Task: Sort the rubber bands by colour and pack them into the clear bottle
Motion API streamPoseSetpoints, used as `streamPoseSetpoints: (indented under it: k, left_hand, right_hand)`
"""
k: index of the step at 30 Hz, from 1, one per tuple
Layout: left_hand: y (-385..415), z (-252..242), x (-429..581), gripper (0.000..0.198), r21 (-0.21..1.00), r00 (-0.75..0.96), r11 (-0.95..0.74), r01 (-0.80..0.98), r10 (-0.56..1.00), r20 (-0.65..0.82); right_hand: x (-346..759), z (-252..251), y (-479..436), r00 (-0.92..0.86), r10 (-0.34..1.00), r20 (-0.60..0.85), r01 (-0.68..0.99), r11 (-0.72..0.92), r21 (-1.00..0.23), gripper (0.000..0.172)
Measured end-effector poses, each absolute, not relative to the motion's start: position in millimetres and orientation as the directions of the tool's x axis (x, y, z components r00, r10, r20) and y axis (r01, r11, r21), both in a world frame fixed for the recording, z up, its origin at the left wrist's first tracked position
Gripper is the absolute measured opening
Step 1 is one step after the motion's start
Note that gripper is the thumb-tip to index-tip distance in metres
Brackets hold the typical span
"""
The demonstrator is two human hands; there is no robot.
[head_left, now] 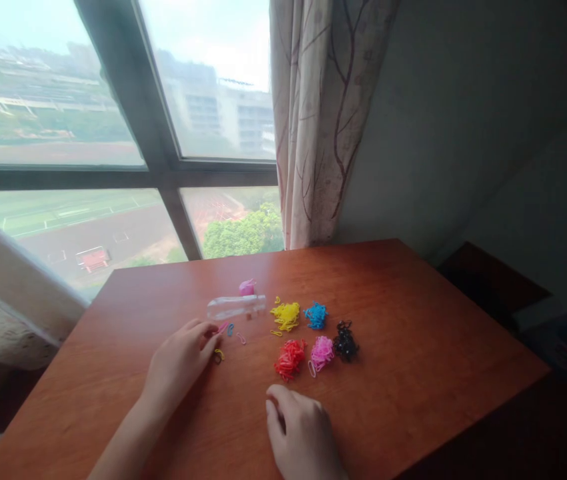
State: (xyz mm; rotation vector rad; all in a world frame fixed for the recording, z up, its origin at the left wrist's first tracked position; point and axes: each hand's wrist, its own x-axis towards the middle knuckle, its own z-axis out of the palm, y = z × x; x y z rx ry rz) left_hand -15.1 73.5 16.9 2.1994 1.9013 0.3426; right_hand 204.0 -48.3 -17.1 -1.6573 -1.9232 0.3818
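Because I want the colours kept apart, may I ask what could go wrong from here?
The pink pile and black pile lie very close, so a nudge could mix them. The right hand, near the red pile, might scatter it. The left hand could displace the yellow loop beside it.

Daylight glares through the window [138, 127] (hazy, washed out) — the right-hand wall [453, 120] lies dim.
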Motion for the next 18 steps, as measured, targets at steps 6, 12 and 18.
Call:
streamPoseSetpoints:
  k: [6,12,18]
  left_hand:
    - [77,11,-8,0.022,0.333,0.143,-0.148,0.931,0.989,0.039]
    - [74,9,-12,0.021,0.353,0.148,-0.154,0.923,0.988,0.044]
    - [72,10,-17,0.017,0.383,0.156,-0.154,0.911,0.987,0.027]
  right_hand:
    - [178,15,-23,-0.042,0.992,0.117,0.899,0.088,-0.428,0.015]
    - [154,33,17,-0.02,1.0,-0.013,0.947,0.015,-0.321,0.015]
    - [140,29,43,0.033,0.996,-0.084,0.968,-0.053,-0.247,0.015]
